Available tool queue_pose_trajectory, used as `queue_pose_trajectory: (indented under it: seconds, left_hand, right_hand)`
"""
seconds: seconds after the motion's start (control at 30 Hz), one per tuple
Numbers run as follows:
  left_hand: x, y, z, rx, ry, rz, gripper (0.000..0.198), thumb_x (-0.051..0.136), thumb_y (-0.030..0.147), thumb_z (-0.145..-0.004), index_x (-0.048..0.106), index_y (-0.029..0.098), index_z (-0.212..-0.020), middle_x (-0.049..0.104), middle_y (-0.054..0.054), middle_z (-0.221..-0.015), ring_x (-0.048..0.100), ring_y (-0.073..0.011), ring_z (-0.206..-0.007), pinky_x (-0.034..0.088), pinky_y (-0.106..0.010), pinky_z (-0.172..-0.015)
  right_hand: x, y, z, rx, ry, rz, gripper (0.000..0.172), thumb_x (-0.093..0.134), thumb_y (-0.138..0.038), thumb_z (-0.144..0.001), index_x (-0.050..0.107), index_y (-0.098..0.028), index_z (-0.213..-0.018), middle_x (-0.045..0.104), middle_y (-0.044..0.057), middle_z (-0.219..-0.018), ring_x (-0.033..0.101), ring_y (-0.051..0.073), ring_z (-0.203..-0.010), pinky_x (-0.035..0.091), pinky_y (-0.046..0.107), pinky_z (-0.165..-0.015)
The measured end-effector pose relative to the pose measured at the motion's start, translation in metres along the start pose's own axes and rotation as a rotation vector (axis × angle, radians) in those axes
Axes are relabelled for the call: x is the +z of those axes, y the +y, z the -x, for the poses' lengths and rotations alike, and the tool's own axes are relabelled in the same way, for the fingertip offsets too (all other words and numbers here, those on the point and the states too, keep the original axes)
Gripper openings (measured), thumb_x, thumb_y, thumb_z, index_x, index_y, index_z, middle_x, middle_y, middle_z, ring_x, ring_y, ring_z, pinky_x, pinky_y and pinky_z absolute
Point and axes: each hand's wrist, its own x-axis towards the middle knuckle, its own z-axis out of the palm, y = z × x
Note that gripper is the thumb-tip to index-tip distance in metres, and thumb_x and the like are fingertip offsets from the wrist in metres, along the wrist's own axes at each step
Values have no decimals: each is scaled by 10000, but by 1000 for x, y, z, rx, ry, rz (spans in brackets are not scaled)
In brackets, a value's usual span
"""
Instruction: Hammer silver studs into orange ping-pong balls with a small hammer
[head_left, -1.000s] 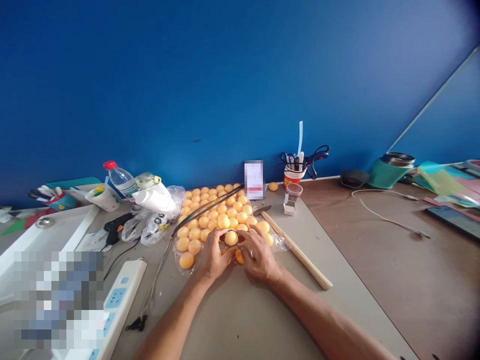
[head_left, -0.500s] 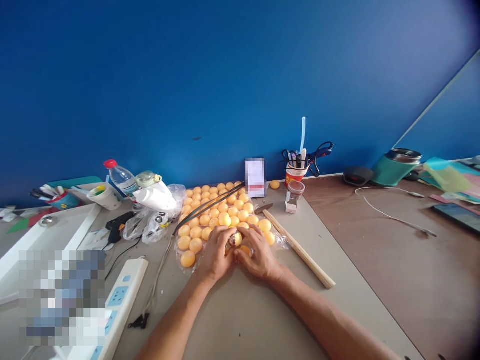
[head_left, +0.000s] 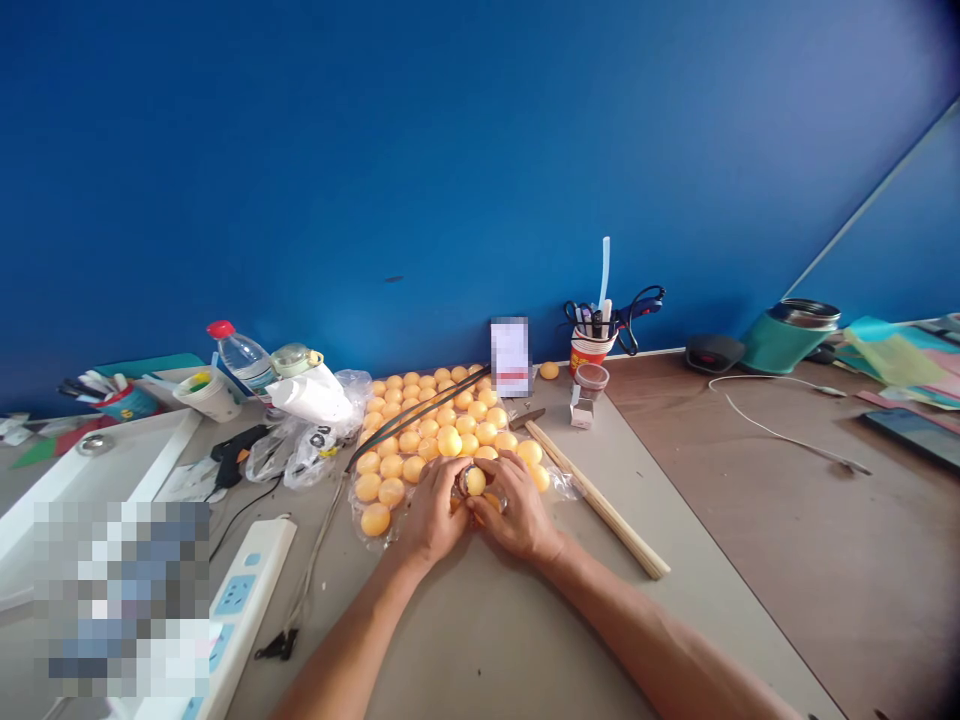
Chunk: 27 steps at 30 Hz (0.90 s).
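Both hands gripped one orange ball at the near edge of the ball cluster.
Head view: the left hand and right hand met there, their fingers curled shut around the ball from either side. A wooden stick lay just right of the cluster, and a power strip lay well to its left.

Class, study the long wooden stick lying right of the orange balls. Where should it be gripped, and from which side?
Probably best: grip the wooden stick on its near half, from above and the right. It lies flat and thin, so pinch across its width. Its far half runs beside the bag of balls, while bare table lies on its right.
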Motion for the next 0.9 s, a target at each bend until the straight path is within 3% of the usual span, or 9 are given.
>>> queue_pose_trajectory:
  seconds: [0.2,0.43,0.53,0.73,0.9]
  left_hand:
    - [4,-1,2,3,10,-47,574,515,13,-696,480,216,-1232,623,-77,-1147,561,-228,-1076,475,-413,-943]
    - [9,-2,1,-20,111,-97,398,585,133,-796,487,215,-1173,646,-75,-1058,618,-217,-984,524,-383,-849]
    - [7,-3,0,-49,129,-126,382,613,160,-786,491,208,-1145,649,-83,-1044,628,-221,-964,537,-369,-815]
    - [2,-7,-3,-185,202,-99,328,619,231,-801,501,188,-1104,643,-101,-1031,633,-231,-956,540,-383,-830]
    - [-3,-8,-7,-223,246,0,354,575,225,-835,484,186,-1175,623,-118,-1146,616,-226,-1072,527,-375,-905]
  right_hand:
    - [-2,-7,-2,-7,28,59,321,592,-266,-816,557,-189,-1125,631,62,-859,579,223,-791,382,516,-976]
    - [-5,-14,-2,-56,-50,64,434,534,-232,-822,491,-167,-1249,633,85,-945,568,234,-860,362,510,-984]
    - [-9,-13,-1,-53,-71,132,417,528,-224,-802,512,-161,-1214,622,97,-969,559,247,-908,365,481,-953]
    - [-22,-15,-3,-37,-277,327,246,555,-272,-772,616,-176,-990,613,64,-839,534,224,-792,335,421,-856]
    - [-23,-19,-3,-51,-405,378,208,580,-330,-789,623,-187,-934,613,59,-810,514,219,-761,318,412,-828]
